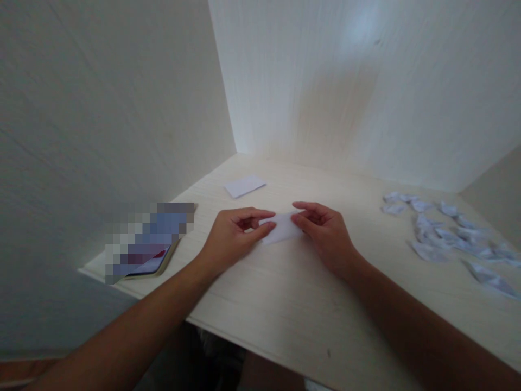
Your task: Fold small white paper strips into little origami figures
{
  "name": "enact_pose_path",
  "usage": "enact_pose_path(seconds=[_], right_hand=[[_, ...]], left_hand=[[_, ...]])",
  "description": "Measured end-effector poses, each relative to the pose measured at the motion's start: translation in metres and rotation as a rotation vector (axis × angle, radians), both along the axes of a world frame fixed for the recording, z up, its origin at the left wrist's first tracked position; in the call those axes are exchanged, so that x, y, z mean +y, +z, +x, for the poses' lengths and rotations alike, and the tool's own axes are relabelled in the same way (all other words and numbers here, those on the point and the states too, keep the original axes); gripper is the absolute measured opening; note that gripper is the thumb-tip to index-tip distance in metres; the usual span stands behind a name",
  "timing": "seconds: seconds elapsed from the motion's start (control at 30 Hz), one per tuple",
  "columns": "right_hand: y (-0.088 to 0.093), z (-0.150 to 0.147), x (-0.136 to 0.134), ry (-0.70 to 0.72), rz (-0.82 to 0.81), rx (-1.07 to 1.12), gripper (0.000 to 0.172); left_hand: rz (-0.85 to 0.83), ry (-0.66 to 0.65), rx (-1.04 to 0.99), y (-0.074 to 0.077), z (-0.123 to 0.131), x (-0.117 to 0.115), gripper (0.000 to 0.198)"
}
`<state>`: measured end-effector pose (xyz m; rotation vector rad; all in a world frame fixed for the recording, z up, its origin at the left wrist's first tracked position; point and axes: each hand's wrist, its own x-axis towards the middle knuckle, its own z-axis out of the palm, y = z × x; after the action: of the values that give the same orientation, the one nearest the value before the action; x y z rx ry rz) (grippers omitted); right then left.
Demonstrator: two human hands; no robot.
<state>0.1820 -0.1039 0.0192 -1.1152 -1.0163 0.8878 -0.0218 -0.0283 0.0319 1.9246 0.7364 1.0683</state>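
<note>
Left hand [232,236] and right hand [329,231] — fingers closed on opposite ends of a small paper [280,229]. Relative to that paper: phone [165,260] left, flat slip [245,186] beyond-left, folded papers [433,250] right.

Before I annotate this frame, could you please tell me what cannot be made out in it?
Head view:
Phone: screen mostly pixelated.
Front paper: ends partly covered by left hand and right hand.
Folded papers: blurred, exact count unclear.
Area under table: dark, cut off by bottom edge.
</note>
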Motion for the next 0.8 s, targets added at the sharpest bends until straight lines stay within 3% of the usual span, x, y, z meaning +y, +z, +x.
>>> enact_pose_path(seconds=[0.4, 0.8], right_hand=[[0.0028, -0.0009, -0.0029, 0.005, -0.008, -0.062, 0.027], [0.0005, 0.0014, -0.0002, 0.006, -0.005, -0.097, 0.026]], left_hand=[[-0.035, 0.033, 0.000, 0.0062, -0.0013, 0.0004, 0.014], [-0.106, -0.008, 0.049, 0.0082, -0.0041, -0.0001, 0.023]])
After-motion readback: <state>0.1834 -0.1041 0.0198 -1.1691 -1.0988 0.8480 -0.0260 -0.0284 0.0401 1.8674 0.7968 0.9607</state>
